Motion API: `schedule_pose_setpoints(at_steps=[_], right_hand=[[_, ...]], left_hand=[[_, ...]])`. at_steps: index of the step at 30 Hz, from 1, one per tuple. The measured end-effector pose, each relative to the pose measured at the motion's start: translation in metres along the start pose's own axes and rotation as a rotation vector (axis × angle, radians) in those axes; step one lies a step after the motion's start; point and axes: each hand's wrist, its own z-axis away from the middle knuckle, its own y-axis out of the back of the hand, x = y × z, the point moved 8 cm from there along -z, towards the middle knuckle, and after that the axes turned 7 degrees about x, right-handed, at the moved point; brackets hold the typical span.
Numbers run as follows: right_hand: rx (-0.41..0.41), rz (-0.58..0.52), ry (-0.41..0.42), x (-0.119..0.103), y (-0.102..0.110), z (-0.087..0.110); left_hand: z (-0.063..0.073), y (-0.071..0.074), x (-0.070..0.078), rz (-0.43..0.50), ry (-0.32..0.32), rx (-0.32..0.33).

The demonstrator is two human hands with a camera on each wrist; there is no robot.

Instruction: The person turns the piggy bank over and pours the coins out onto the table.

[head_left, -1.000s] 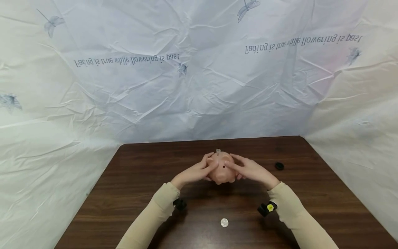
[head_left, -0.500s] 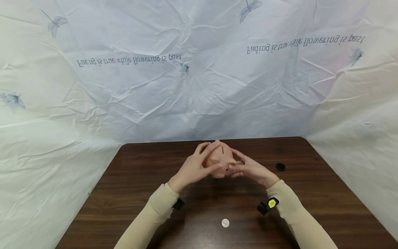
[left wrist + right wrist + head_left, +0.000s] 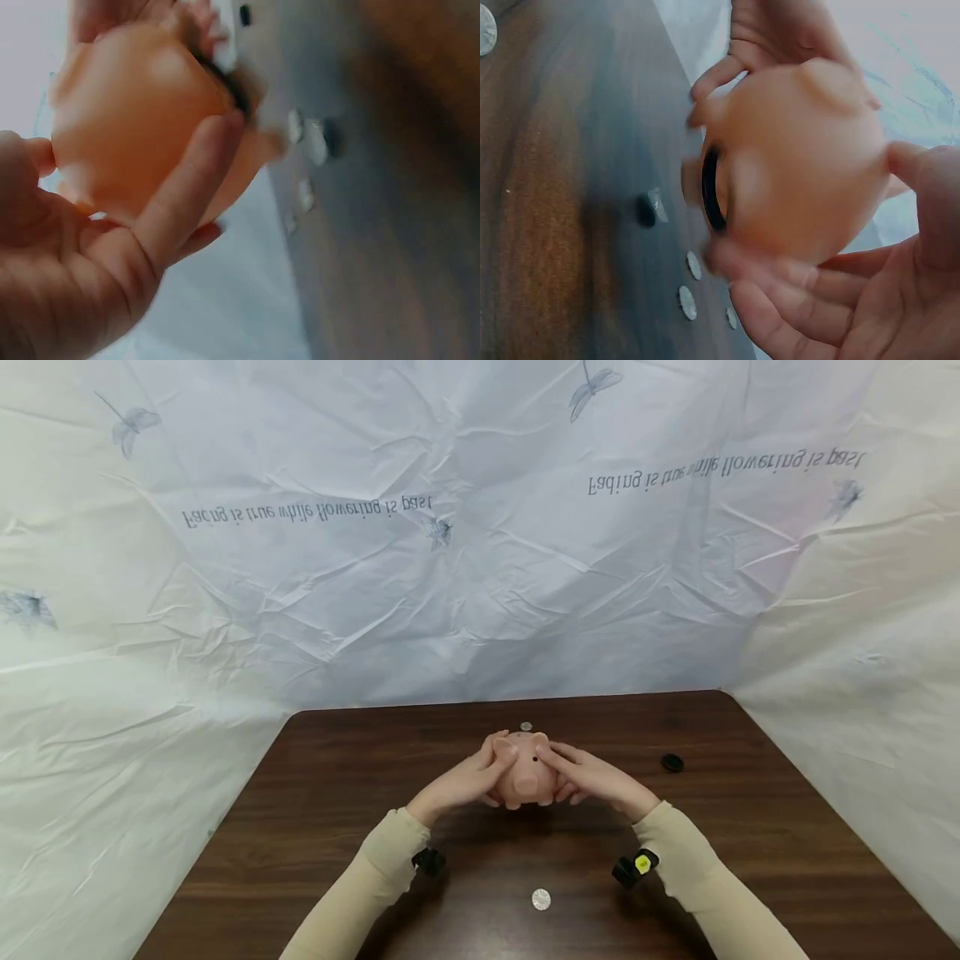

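A pink piggy bank [image 3: 527,787] is held up over the table between both hands, its snout toward me. My left hand [image 3: 465,781] grips its left side, thumb near the ear. On the opposite side my right hand [image 3: 600,781] holds it, thumb beside an eye and fingers reaching underneath. Both wrist views show the round body blurred; a black-rimmed opening [image 3: 714,189] shows on its underside. Below the bank, several silver coins [image 3: 688,302] lie on the table. One coin [image 3: 319,142] there casts a dark shadow; whether it touches the table I cannot tell.
A silver coin [image 3: 541,900] lies near the front of the brown wooden table [image 3: 300,860]. Another coin [image 3: 527,727] shows beyond the bank. To the right rests a small round black cap [image 3: 672,763]. Wrinkled white sheeting [image 3: 465,593] hangs behind the table.
Half a second ago the bank was tipped with its top slot toward me; now it is turned back level, face toward me. Both hands have shifted their hold around it and sit slightly lower.
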Motion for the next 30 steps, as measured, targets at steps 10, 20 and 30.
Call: schedule_pose_setpoints(at_steps=[10, 20, 30], right_hand=[[-0.023, -0.210, 0.229, -0.020, 0.017, 0.001], [-0.230, -0.408, 0.102, 0.004, 0.000, -0.006], [-0.034, -0.022, -0.005, 0.002, -0.002, 0.001]], left_hand=[[0.007, -0.008, 0.023, -0.188, -0.467, 0.217], [0.006, -0.003, 0.070, -0.616, -0.645, 0.450], [-0.005, 0.005, 0.023, -0.289, -0.176, 0.265]])
